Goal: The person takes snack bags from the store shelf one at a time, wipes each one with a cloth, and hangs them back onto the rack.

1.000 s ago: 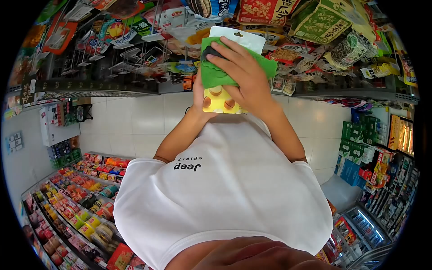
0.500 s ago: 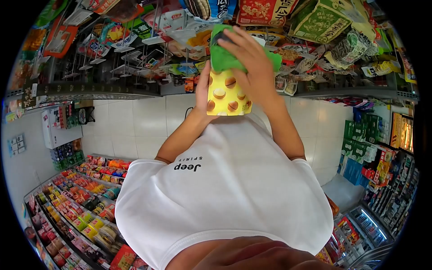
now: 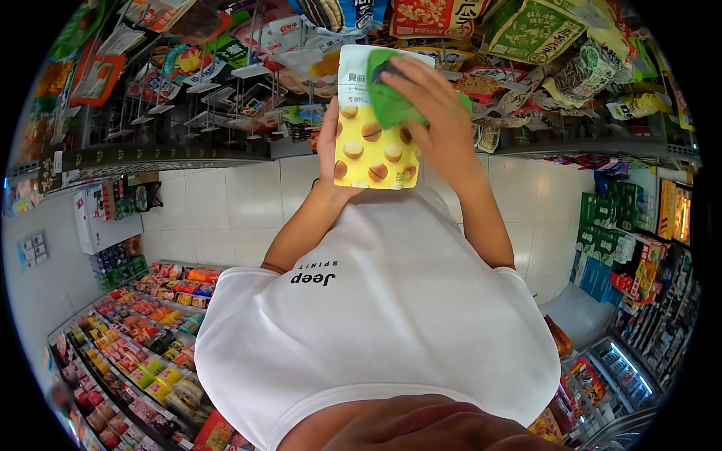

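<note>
My left hand [image 3: 329,146] grips a white and yellow snack pouch [image 3: 366,154] by its left side, with most of the fingers hidden behind it. Round nuts are printed on the yellow lower part of the pouch. Held against the upper right of the pouch is a green cloth [image 3: 391,101] with a dark patch. My right hand [image 3: 432,101] has its fingers pressed on this cloth, slightly blurred.
Hanging snack packets, among them a red bag [image 3: 432,16] and a green bag [image 3: 532,34], fill the rack beyond my hands. Shelves of packaged goods [image 3: 143,338] stand at the lower left. Green boxes [image 3: 602,229] are stacked at the right.
The green cloth and my right hand have moved off the pouch's left and middle toward its right side, uncovering the white top with its print. My left hand still grips the pouch.
</note>
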{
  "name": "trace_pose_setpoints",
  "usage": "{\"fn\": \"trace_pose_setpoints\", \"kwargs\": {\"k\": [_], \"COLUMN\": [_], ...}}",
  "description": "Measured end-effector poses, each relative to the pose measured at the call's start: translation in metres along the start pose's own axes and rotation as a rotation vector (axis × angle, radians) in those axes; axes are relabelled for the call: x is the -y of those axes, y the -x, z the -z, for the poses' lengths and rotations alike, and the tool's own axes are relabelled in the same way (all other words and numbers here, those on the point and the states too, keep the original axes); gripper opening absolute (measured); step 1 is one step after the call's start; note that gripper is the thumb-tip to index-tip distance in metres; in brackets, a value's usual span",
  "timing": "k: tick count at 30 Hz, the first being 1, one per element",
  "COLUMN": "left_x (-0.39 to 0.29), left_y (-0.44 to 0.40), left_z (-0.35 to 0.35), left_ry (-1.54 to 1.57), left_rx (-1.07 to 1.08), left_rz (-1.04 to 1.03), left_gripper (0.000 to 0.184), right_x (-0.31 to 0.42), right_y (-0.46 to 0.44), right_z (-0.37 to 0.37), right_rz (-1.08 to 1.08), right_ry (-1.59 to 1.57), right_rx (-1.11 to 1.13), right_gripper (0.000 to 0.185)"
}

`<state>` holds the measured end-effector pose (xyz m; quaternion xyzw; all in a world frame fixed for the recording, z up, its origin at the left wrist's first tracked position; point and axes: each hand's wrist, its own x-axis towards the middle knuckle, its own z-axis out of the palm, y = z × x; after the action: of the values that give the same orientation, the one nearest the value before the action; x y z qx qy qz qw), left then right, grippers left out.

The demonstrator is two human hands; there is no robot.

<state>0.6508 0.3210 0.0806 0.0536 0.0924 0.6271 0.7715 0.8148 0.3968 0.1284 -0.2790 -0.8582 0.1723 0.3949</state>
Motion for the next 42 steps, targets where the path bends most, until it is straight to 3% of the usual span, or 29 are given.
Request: {"fn": "trace_pose_setpoints", "kwargs": {"k": [3, 7, 10, 16, 20, 26, 29, 35, 38, 42], "left_x": [0.000, -0.001, 0.000, 0.000, 0.003, 0.002, 0.004, -0.002, -0.001, -0.001], "left_y": [-0.002, -0.003, -0.003, -0.008, -0.006, -0.012, -0.012, -0.019, -0.022, -0.024], "left_z": [-0.002, -0.002, 0.002, 0.001, 0.001, 0.009, 0.004, 0.010, 0.008, 0.003], "left_ry": [0.014, 0.023, -0.043, 0.272, 0.169, 0.158, 0.176, 0.190, 0.159, 0.289], "left_rx": [-0.001, 0.034, 0.046, 0.185, 0.117, 0.099, 0.104, 0.066, 0.136, 0.104], "left_rz": [-0.016, -0.010, 0.037, 0.062, 0.086, 0.071, 0.109, 0.107, 0.149, 0.139], "left_gripper": [0.059, 0.060, 0.064, 0.073, 0.069, 0.064, 0.063, 0.064, 0.064, 0.064], "right_x": [-0.002, 0.008, -0.008, -0.001, -0.020, -0.017, -0.026, -0.021, -0.024, -0.014], "right_y": [0.003, 0.012, 0.006, 0.017, 0.016, 0.021, 0.021, 0.030, 0.028, 0.030], "right_z": [0.000, 0.006, 0.014, 0.019, 0.028, 0.039, 0.038, 0.037, 0.039, 0.043], "right_rz": [-0.034, 0.063, -0.013, 0.051, -0.038, 0.030, -0.058, 0.066, -0.015, 0.092], "right_ry": [-0.029, -0.053, 0.072, -0.015, 0.062, -0.080, 0.005, -0.135, 0.025, -0.032], "right_rx": [-0.037, 0.104, -0.078, 0.016, -0.091, 0.040, -0.086, 0.032, -0.052, 0.058], "right_gripper": [0.062, 0.064, 0.061, 0.057, 0.057, 0.058, 0.058, 0.056, 0.052, 0.050]}}
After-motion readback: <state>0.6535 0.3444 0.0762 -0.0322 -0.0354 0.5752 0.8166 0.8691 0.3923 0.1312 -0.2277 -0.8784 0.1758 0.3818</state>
